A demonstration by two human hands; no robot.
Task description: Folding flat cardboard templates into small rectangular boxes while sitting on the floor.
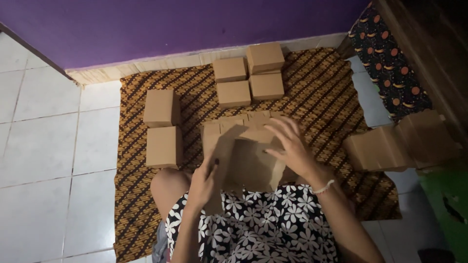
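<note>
A half-folded brown cardboard box [248, 160] rests on my lap, its flaps standing open. My left hand [204, 182] grips the box's left wall. My right hand [292, 143] lies over its top right edge with the fingers spread, pressing a flap. Several finished brown boxes stand on the patterned brown cloth [317, 92]: two at the left [163, 129] and a cluster further away [248, 75].
A stack of flat unfolded box blanks [399, 143] lies at the right edge of the cloth. White floor tiles [44, 146] spread to the left, a purple wall [170, 24] rises behind. A dark patterned fabric [390, 63] and a green object [448, 204] sit at the right.
</note>
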